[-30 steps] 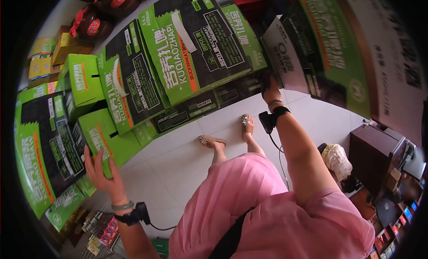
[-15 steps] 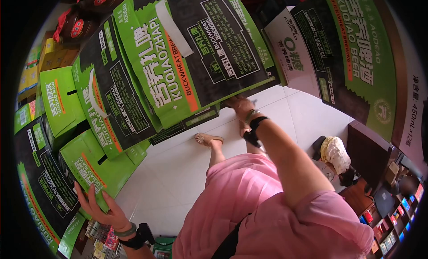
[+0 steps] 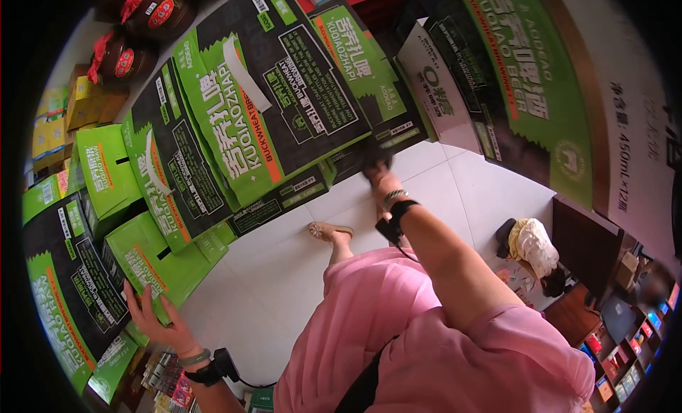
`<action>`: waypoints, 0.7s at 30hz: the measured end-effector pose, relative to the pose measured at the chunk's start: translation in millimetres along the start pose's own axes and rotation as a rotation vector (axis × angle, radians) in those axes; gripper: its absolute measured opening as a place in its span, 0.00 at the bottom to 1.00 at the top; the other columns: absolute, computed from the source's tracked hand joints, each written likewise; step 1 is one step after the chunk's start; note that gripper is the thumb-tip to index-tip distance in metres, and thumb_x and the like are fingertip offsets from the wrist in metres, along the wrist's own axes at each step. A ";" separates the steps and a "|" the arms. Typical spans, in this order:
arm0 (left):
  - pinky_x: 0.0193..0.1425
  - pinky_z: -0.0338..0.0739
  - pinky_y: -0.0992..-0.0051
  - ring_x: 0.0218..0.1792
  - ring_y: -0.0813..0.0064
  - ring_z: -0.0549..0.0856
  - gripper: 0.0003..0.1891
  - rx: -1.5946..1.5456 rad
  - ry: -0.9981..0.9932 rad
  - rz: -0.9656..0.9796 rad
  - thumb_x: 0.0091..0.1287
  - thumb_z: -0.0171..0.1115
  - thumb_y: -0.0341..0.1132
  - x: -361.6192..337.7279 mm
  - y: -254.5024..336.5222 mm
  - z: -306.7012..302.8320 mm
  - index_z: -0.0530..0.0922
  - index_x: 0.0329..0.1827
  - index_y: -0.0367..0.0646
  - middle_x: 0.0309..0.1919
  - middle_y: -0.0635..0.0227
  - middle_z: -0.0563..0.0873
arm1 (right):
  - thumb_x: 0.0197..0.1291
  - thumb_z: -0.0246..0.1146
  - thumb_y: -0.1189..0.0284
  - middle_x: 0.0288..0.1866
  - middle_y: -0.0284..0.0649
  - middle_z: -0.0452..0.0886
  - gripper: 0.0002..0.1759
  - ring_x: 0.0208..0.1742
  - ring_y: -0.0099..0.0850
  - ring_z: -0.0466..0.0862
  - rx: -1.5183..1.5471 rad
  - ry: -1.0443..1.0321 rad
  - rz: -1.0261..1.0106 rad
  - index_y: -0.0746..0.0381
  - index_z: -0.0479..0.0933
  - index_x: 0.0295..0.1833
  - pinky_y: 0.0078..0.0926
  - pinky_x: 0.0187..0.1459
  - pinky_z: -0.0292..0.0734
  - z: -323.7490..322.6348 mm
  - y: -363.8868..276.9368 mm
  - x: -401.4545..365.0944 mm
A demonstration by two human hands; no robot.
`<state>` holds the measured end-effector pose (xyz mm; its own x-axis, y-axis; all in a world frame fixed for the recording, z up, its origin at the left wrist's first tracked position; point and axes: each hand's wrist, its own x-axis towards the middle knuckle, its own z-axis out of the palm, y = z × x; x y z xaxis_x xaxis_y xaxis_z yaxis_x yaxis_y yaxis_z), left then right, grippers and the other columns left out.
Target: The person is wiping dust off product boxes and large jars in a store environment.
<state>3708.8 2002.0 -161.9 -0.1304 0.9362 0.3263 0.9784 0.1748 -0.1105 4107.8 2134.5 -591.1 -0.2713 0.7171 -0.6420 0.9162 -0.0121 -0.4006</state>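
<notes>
At lower left, my left hand (image 3: 162,328) is open, its fingers apart against the lower corner of a green carton (image 3: 160,264). Beside that hand stands a black-and-green carton (image 3: 89,285). My right hand (image 3: 380,173) reaches to the lower edge of the stacked beer cartons near the centre; its fingers are dark and blurred, so their hold is hidden. Above and left of it is a large black-and-green beer carton (image 3: 284,93) with a white handle strip. Another carton (image 3: 362,58) of the same print sits just behind it.
A tall beer carton (image 3: 529,79) stands close on the right. Dark jars (image 3: 124,61) with red cloth are at upper left. On the tiled floor (image 3: 440,200) a person crouches or a clothed bundle (image 3: 534,248) lies near a dark cabinet (image 3: 586,235). Shelves with small packs fill the lower right.
The large carton and those near it appear shifted left, showing more of the carton behind. My right hand has dropped slightly and its fingers now look darker. My left hand stays by the green carton.
</notes>
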 end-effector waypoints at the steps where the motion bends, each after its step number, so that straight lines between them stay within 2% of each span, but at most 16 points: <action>1: 0.72 0.66 0.53 0.70 0.47 0.74 0.15 -0.001 0.006 0.003 0.70 0.58 0.30 -0.9 -1.0 0.7 0.80 0.59 0.39 0.72 0.50 0.74 | 0.65 0.48 0.76 0.79 0.49 0.65 0.30 0.69 0.45 0.78 -0.091 -0.078 -0.168 0.45 0.75 0.70 0.38 0.69 0.74 13.0 -1.4 -7.6; 2: 0.72 0.66 0.53 0.70 0.47 0.74 0.15 -0.003 0.015 0.006 0.70 0.58 0.30 -0.4 -0.4 0.5 0.80 0.59 0.39 0.72 0.51 0.74 | 0.64 0.48 0.77 0.77 0.44 0.69 0.32 0.70 0.41 0.77 -0.012 -0.224 -0.145 0.44 0.75 0.71 0.37 0.69 0.73 -4.5 -16.5 -25.3; 3: 0.72 0.67 0.53 0.70 0.48 0.74 0.15 -0.010 0.016 -0.002 0.70 0.58 0.31 1.0 1.5 -0.9 0.81 0.58 0.41 0.71 0.52 0.75 | 0.64 0.48 0.77 0.75 0.42 0.72 0.32 0.69 0.39 0.78 0.000 -0.277 -0.133 0.42 0.74 0.72 0.37 0.68 0.74 -29.5 -31.1 -43.6; 7: 0.71 0.68 0.52 0.69 0.49 0.75 0.14 0.000 0.061 0.010 0.69 0.59 0.32 0.5 2.0 -0.1 0.81 0.57 0.42 0.71 0.56 0.76 | 0.60 0.63 0.70 0.61 0.43 0.84 0.26 0.63 0.43 0.83 0.270 -0.216 0.057 0.46 0.80 0.66 0.37 0.63 0.78 -60.8 -32.2 -76.1; 10: 0.71 0.68 0.52 0.69 0.49 0.75 0.13 0.008 0.085 0.019 0.69 0.59 0.32 0.9 3.5 -1.9 0.82 0.55 0.42 0.70 0.56 0.76 | 0.61 0.62 0.71 0.60 0.45 0.85 0.24 0.61 0.45 0.84 0.395 -0.001 0.049 0.48 0.81 0.64 0.38 0.61 0.78 -78.1 -10.8 -92.5; 12: 0.71 0.69 0.52 0.68 0.50 0.76 0.13 -0.035 0.119 0.033 0.68 0.61 0.32 0.4 1.1 0.0 0.83 0.55 0.43 0.70 0.57 0.77 | 0.61 0.60 0.73 0.57 0.47 0.86 0.24 0.59 0.46 0.85 0.496 0.036 0.048 0.51 0.81 0.64 0.37 0.60 0.78 -126.0 -14.1 -121.3; 14: 0.71 0.69 0.52 0.67 0.50 0.77 0.14 -0.022 0.124 0.028 0.67 0.62 0.32 0.1 3.2 -3.9 0.83 0.55 0.43 0.70 0.57 0.77 | 0.60 0.57 0.75 0.51 0.47 0.88 0.25 0.52 0.41 0.88 0.727 0.090 0.033 0.53 0.81 0.64 0.35 0.55 0.81 -146.2 -4.2 -138.3; 15: 0.72 0.68 0.53 0.69 0.54 0.76 0.14 -0.026 0.137 0.029 0.66 0.63 0.33 -1.5 0.3 -2.2 0.83 0.55 0.45 0.71 0.61 0.76 | 0.58 0.55 0.78 0.44 0.45 0.88 0.26 0.44 0.35 0.89 0.990 0.098 -0.054 0.56 0.80 0.64 0.32 0.48 0.82 -139.2 11.2 -134.0; 16: 0.72 0.68 0.54 0.69 0.55 0.76 0.14 -0.022 0.135 0.014 0.66 0.64 0.33 -4.1 -0.1 -3.4 0.83 0.55 0.46 0.71 0.62 0.76 | 0.57 0.53 0.80 0.41 0.43 0.88 0.28 0.41 0.32 0.89 0.949 0.174 -0.095 0.57 0.79 0.64 0.31 0.46 0.83 -156.0 7.6 -148.7; 18: 0.72 0.68 0.55 0.70 0.57 0.75 0.15 -0.022 0.135 0.004 0.66 0.64 0.34 -3.5 -0.3 -4.1 0.83 0.55 0.48 0.72 0.65 0.76 | 0.56 0.53 0.80 0.42 0.43 0.88 0.29 0.42 0.33 0.89 0.977 0.218 -0.122 0.58 0.79 0.65 0.31 0.46 0.83 -176.3 4.6 -172.7; 19: 0.73 0.67 0.56 0.72 0.60 0.74 0.15 -0.014 0.131 -0.004 0.67 0.64 0.35 -5.2 -2.2 -3.3 0.83 0.56 0.51 0.73 0.68 0.74 | 0.55 0.53 0.80 0.46 0.46 0.87 0.30 0.45 0.36 0.88 0.976 0.249 -0.162 0.58 0.78 0.66 0.32 0.49 0.83 -172.9 13.8 -175.6; 21: 0.73 0.66 0.56 0.72 0.60 0.73 0.15 -0.020 0.133 0.001 0.67 0.64 0.35 -3.7 -0.6 -5.4 0.83 0.57 0.51 0.73 0.68 0.74 | 0.54 0.53 0.80 0.50 0.48 0.86 0.30 0.49 0.37 0.87 0.844 0.339 -0.135 0.58 0.78 0.65 0.33 0.53 0.82 -196.7 0.6 -208.9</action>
<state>3709.5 1996.7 -158.0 -0.1083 0.8875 0.4479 0.9818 0.1664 -0.0921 4223.0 2121.8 -328.6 -0.1372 0.9135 -0.3829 0.3273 -0.3231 -0.8880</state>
